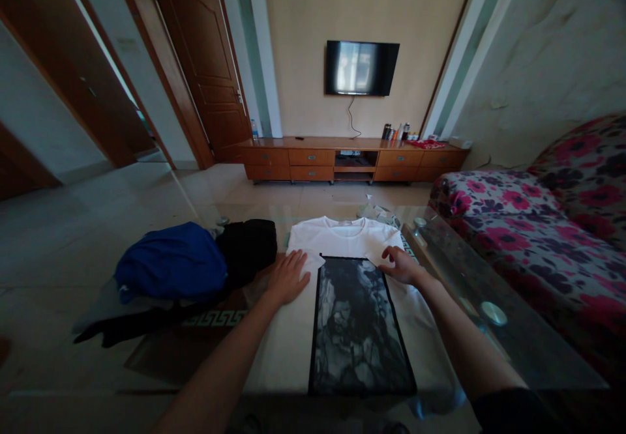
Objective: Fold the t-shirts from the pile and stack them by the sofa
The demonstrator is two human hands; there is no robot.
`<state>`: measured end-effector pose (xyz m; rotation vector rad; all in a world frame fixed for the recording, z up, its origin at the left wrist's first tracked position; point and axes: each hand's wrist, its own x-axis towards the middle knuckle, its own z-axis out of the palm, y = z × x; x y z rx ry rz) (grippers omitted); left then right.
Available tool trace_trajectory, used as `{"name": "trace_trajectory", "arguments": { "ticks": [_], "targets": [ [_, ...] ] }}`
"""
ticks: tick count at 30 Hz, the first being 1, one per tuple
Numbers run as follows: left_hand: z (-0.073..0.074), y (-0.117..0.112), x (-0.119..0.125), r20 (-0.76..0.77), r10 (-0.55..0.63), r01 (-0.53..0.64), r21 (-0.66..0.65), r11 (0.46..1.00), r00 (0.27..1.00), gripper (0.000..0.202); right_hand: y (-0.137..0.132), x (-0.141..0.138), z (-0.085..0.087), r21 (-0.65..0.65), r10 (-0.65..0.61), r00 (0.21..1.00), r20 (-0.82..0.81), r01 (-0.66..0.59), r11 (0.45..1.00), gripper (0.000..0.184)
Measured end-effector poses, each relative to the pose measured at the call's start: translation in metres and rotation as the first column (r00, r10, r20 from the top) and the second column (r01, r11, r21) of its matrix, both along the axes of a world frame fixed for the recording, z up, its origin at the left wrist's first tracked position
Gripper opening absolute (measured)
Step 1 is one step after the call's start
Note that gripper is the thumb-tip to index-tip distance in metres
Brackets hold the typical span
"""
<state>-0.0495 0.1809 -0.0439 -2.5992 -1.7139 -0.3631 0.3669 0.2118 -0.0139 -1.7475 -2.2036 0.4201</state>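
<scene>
A white T-shirt [342, 235] with a large black-and-grey print [357, 323] lies spread flat on a glass table [469, 277], collar away from me. My left hand [287, 276] rests flat on the shirt's left sleeve area, fingers stretched out. On the shirt's right side by the print's upper corner, my right hand [402, 263] has curled fingertips pressing or pinching the cloth.
A blue garment [171, 261] and a black garment [247, 246] are piled on the table's left. A floral sofa [538, 225] stands at the right. Across the tiled floor are a wooden TV cabinet [352, 157], a wall TV [360, 68] and a wooden door [205, 62].
</scene>
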Motion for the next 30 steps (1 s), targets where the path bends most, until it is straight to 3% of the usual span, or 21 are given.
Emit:
{"name": "trace_trajectory", "arguments": {
  "ticks": [4,10,12,17,27,30],
  "targets": [
    [-0.003,0.001,0.000,0.002,0.005,-0.005,0.000,1.000,1.000,0.063,0.001,-0.003,-0.006,-0.125,0.062,0.997,0.039,-0.056,0.990,0.034],
    [-0.003,0.001,0.000,0.004,0.010,-0.010,-0.008,1.000,1.000,0.064,-0.004,-0.006,-0.009,0.113,-0.024,0.997,0.070,0.016,0.994,0.038],
    [-0.002,0.001,0.000,0.007,0.012,-0.011,-0.009,1.000,1.000,0.064,-0.008,-0.007,-0.011,0.104,-0.021,0.990,0.140,0.006,0.995,0.041],
    [0.000,0.000,0.001,0.006,0.003,-0.003,-0.020,1.000,1.000,0.064,-0.011,-0.008,-0.009,0.071,0.037,0.976,0.213,-0.053,0.996,0.022],
    [-0.002,0.001,0.000,0.012,0.000,0.000,0.000,1.000,1.000,0.063,0.001,0.007,-0.006,0.012,0.085,0.994,0.062,-0.086,0.996,0.021],
    [-0.004,0.002,0.000,0.011,0.002,-0.002,0.003,1.000,1.000,0.063,0.007,0.031,0.003,0.020,-0.039,0.999,-0.008,0.040,0.999,0.027]
  ]
}}
